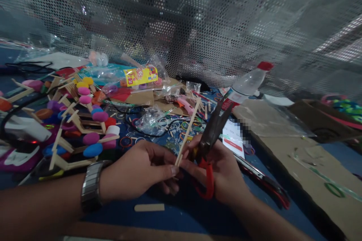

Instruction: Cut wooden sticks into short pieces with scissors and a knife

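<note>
- The blue table (pixel 181 218) is spread beneath both hands.
- Colourful ovals and stick frames (pixel 92 150) are heaped beyond and left of the left hand.
- By the right hand (pixel 226 173), red-handled scissors (pixel 207 143) are gripped, blades parted.
- By the left hand (pixel 135 171), a thin wooden stick (pixel 189 133) is pinched, slanting up between the hands.
- A short wooden piece (pixel 149 208) is seen lying nearer than the left hand.

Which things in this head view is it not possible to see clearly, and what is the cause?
In the head view:
Wooden stick: lower end hidden by the left hand.
Right hand: some fingers hidden behind the scissors.
Blue-green bundle: cut off by the right edge.
Scene beyond the perforated screen: blurred, covered by its mesh.
Printed white card: small text, partly pixelated.
</note>
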